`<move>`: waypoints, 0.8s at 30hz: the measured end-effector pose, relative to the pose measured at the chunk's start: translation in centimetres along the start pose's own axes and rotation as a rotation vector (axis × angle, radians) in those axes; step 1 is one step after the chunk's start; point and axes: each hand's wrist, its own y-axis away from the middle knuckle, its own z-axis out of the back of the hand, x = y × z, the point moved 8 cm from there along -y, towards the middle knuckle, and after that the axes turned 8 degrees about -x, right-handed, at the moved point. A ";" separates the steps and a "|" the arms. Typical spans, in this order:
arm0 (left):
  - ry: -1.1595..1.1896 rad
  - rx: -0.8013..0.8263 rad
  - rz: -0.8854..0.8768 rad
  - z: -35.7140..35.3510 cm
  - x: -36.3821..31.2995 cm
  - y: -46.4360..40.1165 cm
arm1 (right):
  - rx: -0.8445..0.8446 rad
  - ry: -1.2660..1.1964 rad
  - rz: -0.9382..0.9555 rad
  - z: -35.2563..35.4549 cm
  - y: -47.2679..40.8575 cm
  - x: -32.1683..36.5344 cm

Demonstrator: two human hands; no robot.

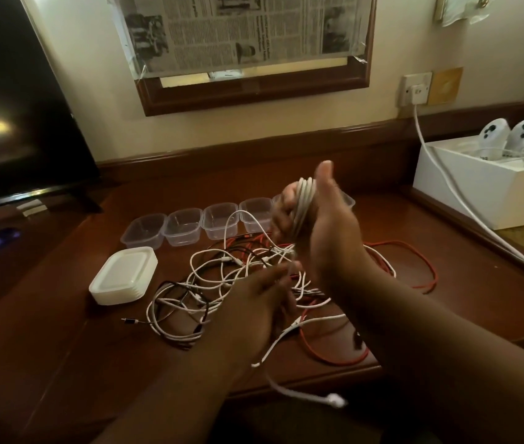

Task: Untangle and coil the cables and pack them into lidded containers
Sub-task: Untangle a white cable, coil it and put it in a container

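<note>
My right hand [328, 225] is raised above the desk and grips a coil of white cable [302, 206] wound in several loops around its fingers. Lower down, my left hand [260, 296] pinches the loose run of the same white cable just below the coil. Under both hands lies a tangle of white, black and red cables [222, 283] on the wooden desk [62, 315]. One white cable end with a plug [334, 402] hangs over the desk's front edge. A row of several clear plastic containers [184, 227] stands behind the tangle, and a stack of white lids [123, 275] lies at the left.
A dark TV screen [14, 107] stands at the back left. A white box [485, 187] holding two white controllers sits at the right. A thick white cord [446, 187] runs from a wall socket [416, 89] across the box. A newspaper-covered frame hangs on the wall.
</note>
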 end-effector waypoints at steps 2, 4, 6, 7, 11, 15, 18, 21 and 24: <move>-0.385 0.055 -0.177 0.4 -1.2 0.2 | -0.043 0.726 0.284 0.0 0.3 1.1; -0.739 0.030 -0.415 1.4 -3.1 -0.1 | 0.050 1.265 0.360 -0.8 1.1 -0.1; -0.894 -0.051 -0.584 2.5 -5.2 -0.1 | 0.078 1.387 0.347 -0.7 1.6 -1.1; -0.913 -0.091 -0.634 3.0 -5.9 -0.1 | 0.070 1.373 0.317 -0.4 1.6 -1.3; -0.743 -0.175 -0.642 4.9 -6.4 -0.7 | 0.111 1.114 0.063 0.5 1.6 -2.8; -0.557 0.083 -0.607 3.9 -5.9 -0.8 | 0.398 0.642 -0.301 -0.9 3.2 -4.4; -0.437 0.209 -0.557 2.8 -5.6 -0.4 | 0.481 0.480 -0.360 -1.5 4.0 -4.1; -0.627 0.035 -0.714 2.8 -6.5 0.0 | 0.301 0.610 -0.110 -1.1 2.9 -3.4; -0.724 -0.057 -0.869 2.6 -7.0 0.3 | 0.160 0.582 0.034 -0.4 2.5 -3.2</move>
